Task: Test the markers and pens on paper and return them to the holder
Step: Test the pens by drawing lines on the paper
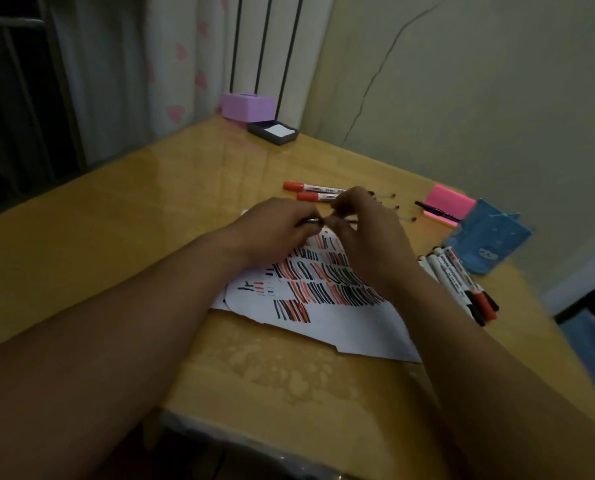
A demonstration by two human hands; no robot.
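My left hand (275, 226) and my right hand (365, 230) meet above the far end of a white paper (327, 320) covered in red and black test strokes. Between them they pinch a thin dark pen (315, 221), held level; only a short part of it shows. Two red-capped markers (310, 190) lie just beyond my hands. Several thin pens (401, 216) rest to the right of them. A bundle of white markers (459, 282) with red and black caps lies on the right, next to the blue holder (486, 240).
A pink sticky-note pad (448, 202) with a black pen (434, 209) across it sits behind the holder. A purple box (247, 105) and a dark tray with white notes (272, 131) stand at the table's far corner. The wooden table (150, 202) ends near the wall.
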